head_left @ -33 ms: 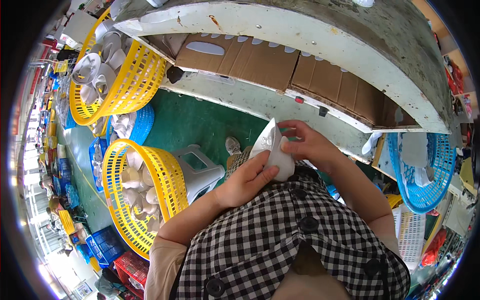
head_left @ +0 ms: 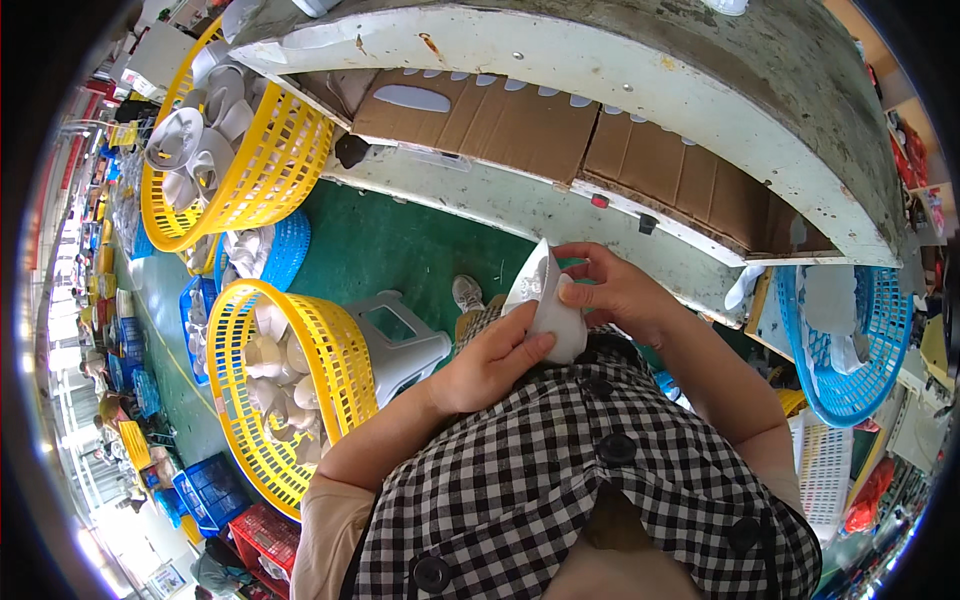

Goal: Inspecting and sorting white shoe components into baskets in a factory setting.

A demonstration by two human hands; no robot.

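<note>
In front of my waist I hold a white, cup-shaped piece that looks like a shoe upper, its pointed end tilted up. My left hand wraps its near left side, thumb lying across the front. On the right side my right hand pinches the upper's edge between thumb and fingers. Part of the upper is hidden behind my fingers. To my left, a yellow basket holds several similar white and beige uppers.
A worn bench curves across the front, with cardboard beneath its top. Another yellow basket of white pieces stands at far left. A grey plastic stool is beside the near basket. A blue basket sits to the right.
</note>
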